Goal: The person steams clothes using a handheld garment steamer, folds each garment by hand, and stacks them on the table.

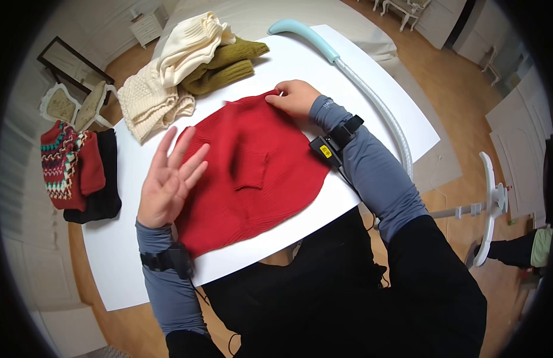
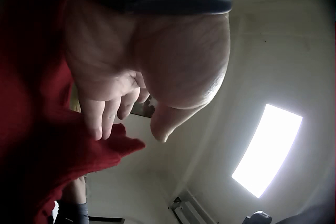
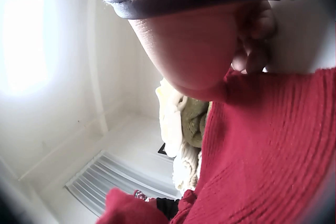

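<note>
A red knit sweater (image 1: pixel 288 158) with ribbed texture lies spread over the white table (image 1: pixel 115 262), its middle part folded and slightly blurred. At its upper right corner, my right hand (image 1: pixel 297 98) pinches the fabric between thumb and fingers; the right wrist view shows the ribbed cloth (image 3: pixel 262 140) stretching away from that grip. My left hand (image 1: pixel 168 188) is raised over the sweater's left side, palm up and fingers spread, holding nothing. In the left wrist view, a red fold (image 2: pixel 115 150) hangs right by its fingertips.
Folded cream knits (image 1: pixel 148 104) and an olive sweater (image 1: pixel 222 65) are piled at the table's back left. A patterned sweater (image 1: pixel 61 161) and black garment (image 1: pixel 106 179) hang over the left edge. A steamer hose (image 1: pixel 378 98) with a pale blue handle (image 1: pixel 306 33) runs along the right.
</note>
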`<state>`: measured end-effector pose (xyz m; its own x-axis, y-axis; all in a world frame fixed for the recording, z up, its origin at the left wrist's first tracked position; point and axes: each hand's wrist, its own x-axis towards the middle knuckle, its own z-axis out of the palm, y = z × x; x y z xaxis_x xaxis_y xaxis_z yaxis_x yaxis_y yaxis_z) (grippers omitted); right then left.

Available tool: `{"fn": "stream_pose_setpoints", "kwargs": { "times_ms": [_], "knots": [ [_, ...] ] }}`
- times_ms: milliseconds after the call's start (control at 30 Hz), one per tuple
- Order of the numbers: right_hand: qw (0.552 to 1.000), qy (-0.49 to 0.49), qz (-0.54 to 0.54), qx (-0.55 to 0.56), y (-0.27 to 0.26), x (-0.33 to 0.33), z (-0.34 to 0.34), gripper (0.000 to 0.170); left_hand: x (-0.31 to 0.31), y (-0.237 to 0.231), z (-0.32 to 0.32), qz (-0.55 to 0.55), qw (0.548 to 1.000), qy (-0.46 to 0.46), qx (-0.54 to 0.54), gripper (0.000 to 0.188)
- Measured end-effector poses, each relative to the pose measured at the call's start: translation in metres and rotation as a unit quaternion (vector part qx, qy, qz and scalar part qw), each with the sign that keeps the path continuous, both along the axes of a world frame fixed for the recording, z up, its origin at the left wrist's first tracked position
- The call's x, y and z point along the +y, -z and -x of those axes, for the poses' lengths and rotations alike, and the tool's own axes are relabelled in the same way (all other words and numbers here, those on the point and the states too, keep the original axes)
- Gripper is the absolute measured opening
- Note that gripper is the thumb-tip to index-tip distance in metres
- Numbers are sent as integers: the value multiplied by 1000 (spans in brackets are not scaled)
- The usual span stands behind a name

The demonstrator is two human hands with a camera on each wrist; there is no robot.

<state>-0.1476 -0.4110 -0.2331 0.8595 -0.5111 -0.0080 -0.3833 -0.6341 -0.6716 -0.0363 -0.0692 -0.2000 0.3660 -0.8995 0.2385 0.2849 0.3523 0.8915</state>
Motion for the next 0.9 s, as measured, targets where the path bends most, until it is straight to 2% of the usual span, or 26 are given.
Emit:
{"fn": "stream_pose_setpoints", "kwargs": {
  "times_ms": [33,67,133,167,200,267,300,333,433,467,500,567,600,800,867,900],
  "knots": [
    [1000,-2,-1,0,1,-1,-1,43,-1,2,4,4,1000,-12,-17,81],
    [1000,2,-11,-6,2,-3,-1,42,1,4,-1,3,1000,-14,-17,81],
    [1000,7,-21,-13,3,-4,-2,41,8,9,-19,-73,993,-32,-92,71],
    [1000,11,-20,-15,3,-4,-2,40,8,12,-24,-87,986,-99,-99,46],
    [1000,17,-18,-16,3,-4,-2,40,9,17,-32,-87,986,-99,-99,46],
    [999,41,-18,-18,4,-5,-3,41,8,20,-41,-179,934,-268,-155,36],
    [997,66,-18,-20,4,-6,-3,41,9,22,-41,-195,918,-303,-165,34],
    [997,68,-13,-18,4,-8,-3,41,9,27,-45,-191,920,-301,-162,34],
    [991,96,-44,-81,9,-9,-2,38,15,40,-59,-278,869,-360,-196,41],
    [987,92,-49,-122,13,-7,0,36,15,44,-64,-294,855,-368,-219,43],
    [989,89,-26,-113,15,-8,-1,34,16,47,-65,-305,843,-373,-238,46],
    [992,84,17,-92,21,-14,-3,31,23,67,-85,-317,866,-329,-203,53],
    [993,79,35,-81,24,-18,-6,31,23,73,-87,-289,880,-319,-200,54],
    [990,89,14,-109,23,-24,-2,21,20,63,-81,-328,881,-275,-201,48],
    [980,115,-12,-165,26,-37,-3,18,23,60,-79,-339,874,-282,-204,47],
    [973,117,11,-200,26,-45,-1,17,23,60,-79,-332,881,-273,-199,46]
  ]
}}
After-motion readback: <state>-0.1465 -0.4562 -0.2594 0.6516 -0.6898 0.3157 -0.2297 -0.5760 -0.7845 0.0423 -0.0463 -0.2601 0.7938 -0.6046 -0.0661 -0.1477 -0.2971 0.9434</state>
